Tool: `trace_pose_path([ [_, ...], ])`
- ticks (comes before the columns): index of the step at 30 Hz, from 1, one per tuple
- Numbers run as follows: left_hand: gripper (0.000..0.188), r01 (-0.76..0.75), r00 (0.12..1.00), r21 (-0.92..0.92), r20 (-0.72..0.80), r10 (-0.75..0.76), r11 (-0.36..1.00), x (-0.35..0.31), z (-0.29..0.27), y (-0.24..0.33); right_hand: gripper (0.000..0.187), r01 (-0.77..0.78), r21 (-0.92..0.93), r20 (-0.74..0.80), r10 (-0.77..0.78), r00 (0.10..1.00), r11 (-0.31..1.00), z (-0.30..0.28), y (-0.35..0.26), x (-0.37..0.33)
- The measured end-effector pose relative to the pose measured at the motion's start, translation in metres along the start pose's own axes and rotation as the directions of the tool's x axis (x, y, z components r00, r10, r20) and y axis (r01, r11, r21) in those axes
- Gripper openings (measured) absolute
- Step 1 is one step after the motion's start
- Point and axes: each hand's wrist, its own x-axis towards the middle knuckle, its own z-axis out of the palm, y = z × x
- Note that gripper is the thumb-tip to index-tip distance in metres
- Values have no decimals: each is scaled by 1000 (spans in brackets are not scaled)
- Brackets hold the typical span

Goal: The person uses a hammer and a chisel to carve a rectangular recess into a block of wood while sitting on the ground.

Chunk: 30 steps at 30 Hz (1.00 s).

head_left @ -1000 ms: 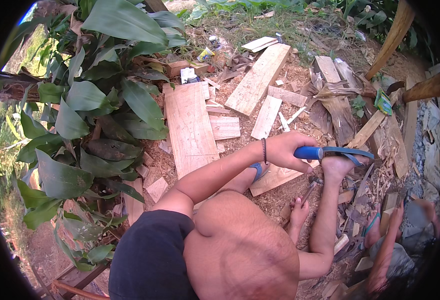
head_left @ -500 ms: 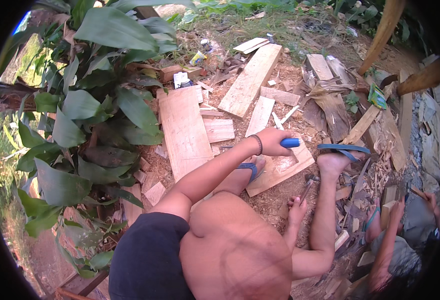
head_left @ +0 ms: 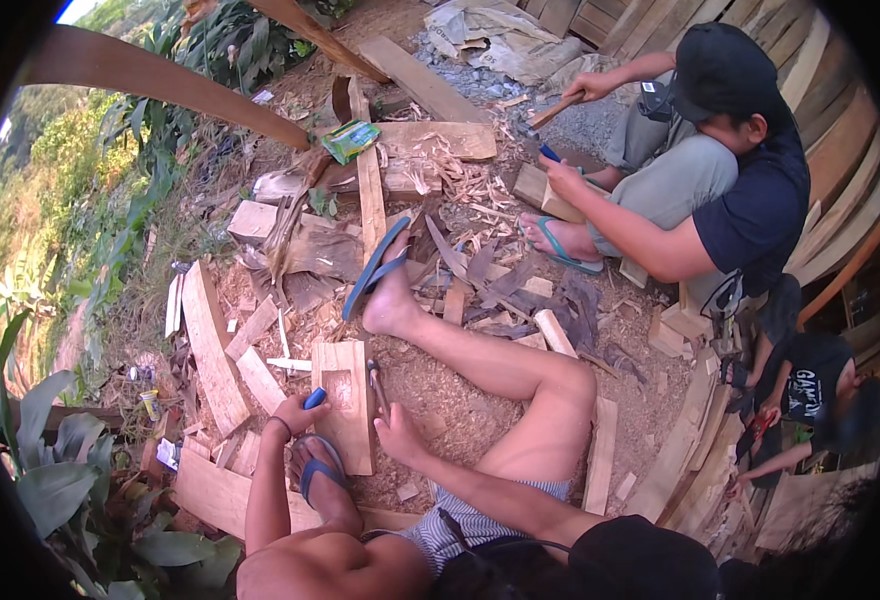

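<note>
My left hand is closed round a chisel by its blue handle; the blade is hidden. Beside it lies a pale wooden block with a rectangular recess cut into its face. My right hand grips a hammer by its wooden handle, its dark head up by the block's right edge. My left foot in a blue flip-flop rests against the block's lower left side. The other leg stretches out beyond the block, the foot in a second blue flip-flop.
Planks and offcuts lie left of the block on chip-covered ground. At the upper right a co-worker sits with a hammer and a blue-handled tool. Another person is at the far right. Wooden posts slant across the upper left.
My view has swung to the right, bringing the co-workers into fuller sight. Both hands still hold their tools; the chisel handle remains near the block and the hammer beside it.
</note>
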Motion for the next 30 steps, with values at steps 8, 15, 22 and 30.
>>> trace_pose_path([
  [8, 49, -38, 994, -162, 93, 53, 986, -28, -29, 12, 26, -110, 178, 29, 106, 994, 978, -11, -43, -11],
  [15, 61, 20, 990, -43, 139, -14, 999, -9, -12, 6, 24, -141, 477, 155, 75, 985, 867, -16, -15, -22],
  [22, 46, -37, 918, -194, -395, -44, 980, 13, -5, 6, 23, -231, 442, 208, 152, 966, 867, -43, -14, -5],
  [30, 26, -565, 819, -631, -509, 266, 532, 7, -62, 93, 23, -256, 359, 171, 206, 963, 898, -50, -17, 9],
])
